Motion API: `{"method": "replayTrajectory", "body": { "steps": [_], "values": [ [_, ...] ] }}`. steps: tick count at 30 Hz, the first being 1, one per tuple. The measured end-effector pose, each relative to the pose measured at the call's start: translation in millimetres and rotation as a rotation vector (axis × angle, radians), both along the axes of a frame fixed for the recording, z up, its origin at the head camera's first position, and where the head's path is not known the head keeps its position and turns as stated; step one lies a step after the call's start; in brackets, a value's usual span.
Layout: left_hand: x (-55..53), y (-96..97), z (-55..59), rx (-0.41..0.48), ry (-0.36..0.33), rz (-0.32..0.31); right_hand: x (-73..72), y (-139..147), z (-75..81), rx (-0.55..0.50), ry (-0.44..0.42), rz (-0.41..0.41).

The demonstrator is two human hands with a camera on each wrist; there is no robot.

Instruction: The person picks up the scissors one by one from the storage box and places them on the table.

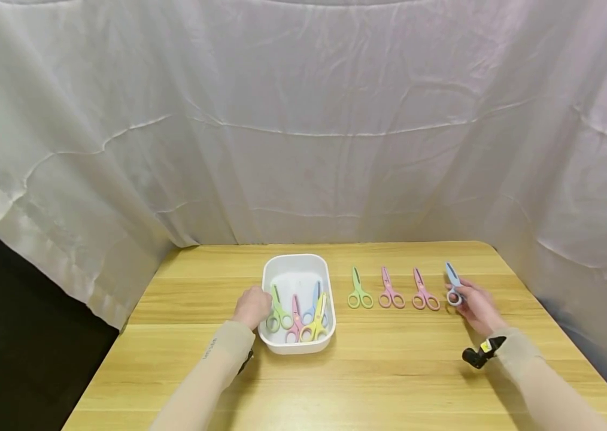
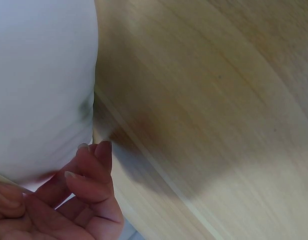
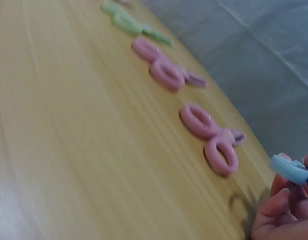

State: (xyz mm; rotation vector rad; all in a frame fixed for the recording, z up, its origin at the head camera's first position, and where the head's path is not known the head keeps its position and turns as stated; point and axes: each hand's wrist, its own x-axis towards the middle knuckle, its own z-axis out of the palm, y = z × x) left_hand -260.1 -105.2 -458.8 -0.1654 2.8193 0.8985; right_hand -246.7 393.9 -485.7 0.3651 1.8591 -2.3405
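My right hand (image 1: 477, 304) pinches a pair of light blue scissors (image 1: 452, 281) at the handle loops, blades pointing away from me. In the right wrist view, the blue loop (image 3: 290, 170) sits between thumb and fingers. My left hand (image 1: 252, 307) grips the left rim of a white plastic bin (image 1: 296, 261); the left wrist view has its fingers (image 2: 91, 187) curled against the bin's outer wall. Inside the bin lie green scissors (image 1: 278, 311), pink scissors (image 1: 296, 317), blue scissors (image 1: 316, 299) and yellow scissors (image 1: 318, 318), partly overlapping.
Between the bin and my right hand, green scissors (image 1: 358, 290), pink scissors (image 1: 388, 290) and a second pair of pink scissors (image 1: 422, 291) lie in a row, tips away from me. A pale curtain (image 1: 336, 131) hangs behind the wooden table (image 1: 379, 371).
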Motion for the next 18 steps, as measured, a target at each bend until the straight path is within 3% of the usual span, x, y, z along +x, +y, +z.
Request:
{"method": "replayTrajectory", "body": {
  "steps": [8,18],
  "values": [
    [-0.2,0.0,-0.5,-0.013,-0.009,0.009,-3.5,14,-9.5,0.226,0.047,0.025],
    [-1.3,-0.5,-1.4,-0.020,-0.001,0.000,-10.7,30,-19.5,0.366,0.059,0.056]
  ]
}}
